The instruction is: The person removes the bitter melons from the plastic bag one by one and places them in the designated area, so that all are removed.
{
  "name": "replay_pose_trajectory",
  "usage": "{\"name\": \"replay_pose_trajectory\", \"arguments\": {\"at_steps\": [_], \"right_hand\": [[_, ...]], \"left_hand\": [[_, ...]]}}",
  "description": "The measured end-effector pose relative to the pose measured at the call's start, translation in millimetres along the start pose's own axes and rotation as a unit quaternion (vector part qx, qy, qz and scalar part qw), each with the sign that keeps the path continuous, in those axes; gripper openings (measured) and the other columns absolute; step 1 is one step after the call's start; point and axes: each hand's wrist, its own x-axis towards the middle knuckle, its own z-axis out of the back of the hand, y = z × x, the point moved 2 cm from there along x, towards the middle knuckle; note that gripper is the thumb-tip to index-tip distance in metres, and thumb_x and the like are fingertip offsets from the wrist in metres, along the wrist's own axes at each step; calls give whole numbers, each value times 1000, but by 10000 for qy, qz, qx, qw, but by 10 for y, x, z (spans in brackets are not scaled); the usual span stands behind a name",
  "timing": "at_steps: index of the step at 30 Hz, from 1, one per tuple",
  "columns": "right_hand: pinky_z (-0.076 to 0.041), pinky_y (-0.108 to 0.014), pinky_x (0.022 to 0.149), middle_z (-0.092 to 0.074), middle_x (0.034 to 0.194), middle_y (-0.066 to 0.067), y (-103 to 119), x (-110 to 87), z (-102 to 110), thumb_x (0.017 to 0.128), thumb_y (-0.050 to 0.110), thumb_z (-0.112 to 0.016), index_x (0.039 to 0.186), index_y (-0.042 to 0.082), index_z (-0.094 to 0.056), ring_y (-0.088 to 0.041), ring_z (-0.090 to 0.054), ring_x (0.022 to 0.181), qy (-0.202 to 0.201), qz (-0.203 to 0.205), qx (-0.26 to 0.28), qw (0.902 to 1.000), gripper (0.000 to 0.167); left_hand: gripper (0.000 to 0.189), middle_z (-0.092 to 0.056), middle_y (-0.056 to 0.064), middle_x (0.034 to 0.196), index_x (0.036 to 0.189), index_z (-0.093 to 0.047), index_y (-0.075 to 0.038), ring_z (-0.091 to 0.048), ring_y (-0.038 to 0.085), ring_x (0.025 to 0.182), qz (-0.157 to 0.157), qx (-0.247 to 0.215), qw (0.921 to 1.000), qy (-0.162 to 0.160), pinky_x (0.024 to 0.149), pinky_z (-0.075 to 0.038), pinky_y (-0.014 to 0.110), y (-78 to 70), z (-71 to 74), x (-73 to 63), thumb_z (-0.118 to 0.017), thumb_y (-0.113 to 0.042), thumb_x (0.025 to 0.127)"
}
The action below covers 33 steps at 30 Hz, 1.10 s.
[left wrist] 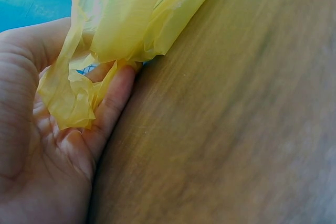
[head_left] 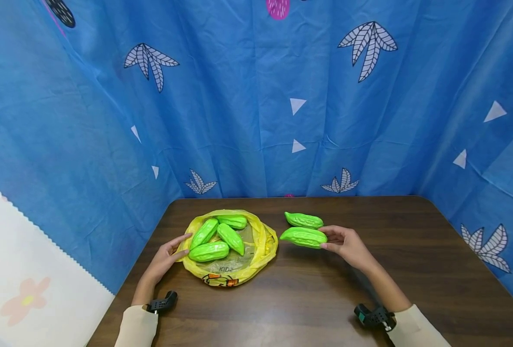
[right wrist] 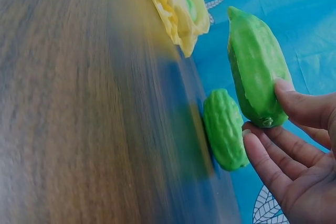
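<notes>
My right hand point(head_left: 347, 246) grips a bright green bitter melon point(head_left: 303, 237) by its blunt end, thumb on one side and fingers on the other. In the right wrist view that bitter melon point(right wrist: 257, 69) is raised above the table, its pointed tip away from the palm. A second bitter melon point(head_left: 304, 220) lies on the table just behind it. On the left, my left hand point(head_left: 165, 260) holds the rim of a yellow plastic bag point(head_left: 263, 258). A crumpled fold of the bag point(left wrist: 79, 98) lies between thumb and fingers in the left wrist view. Several bitter melons point(head_left: 209, 251) lie inside the wide-mouthed bag.
The dark brown wooden table point(head_left: 282, 308) stretches under both hands. A blue patterned curtain point(head_left: 256, 96) hangs along its back and sides. White cloth point(head_left: 31, 270) hangs at the lower left. Each wrist wears a black camera mount point(head_left: 374, 317).
</notes>
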Motion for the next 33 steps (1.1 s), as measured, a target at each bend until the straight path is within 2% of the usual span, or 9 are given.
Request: {"name": "replay_pose_trajectory", "arguments": {"at_steps": [11, 20, 33], "right_hand": [[-58, -27, 77, -70, 118, -18, -117, 20, 61, 90, 6, -76, 128, 0, -67, -26, -69, 98, 2, -111, 4, 9999, 39], [-58, -26, 76, -68, 120, -23, -138, 10, 111, 92, 5, -74, 131, -5, -63, -30, -69, 99, -8, -190, 212, 9996, 41], [-58, -24, 76, -68, 120, -23, -285, 7, 174, 92, 7, -75, 130, -6, -64, -28, -68, 98, -97, -397, 195, 9990, 42]], "left_hand": [[54, -42, 19, 156, 148, -51, -6, -19, 46, 150, 11, -34, 10000, -6, 113, -13, 75, -14, -1, 9, -68, -17, 98], [54, -43, 19, 156, 148, -52, -5, -20, 45, 150, -11, -20, 10000, -19, 113, -12, 74, -32, -5, -1, -68, -16, 98], [55, -43, 19, 156, 149, -51, -5, -21, 44, 150, 18, 15, 10000, -30, 114, -14, 73, -22, -5, -5, -68, -17, 98]]}}
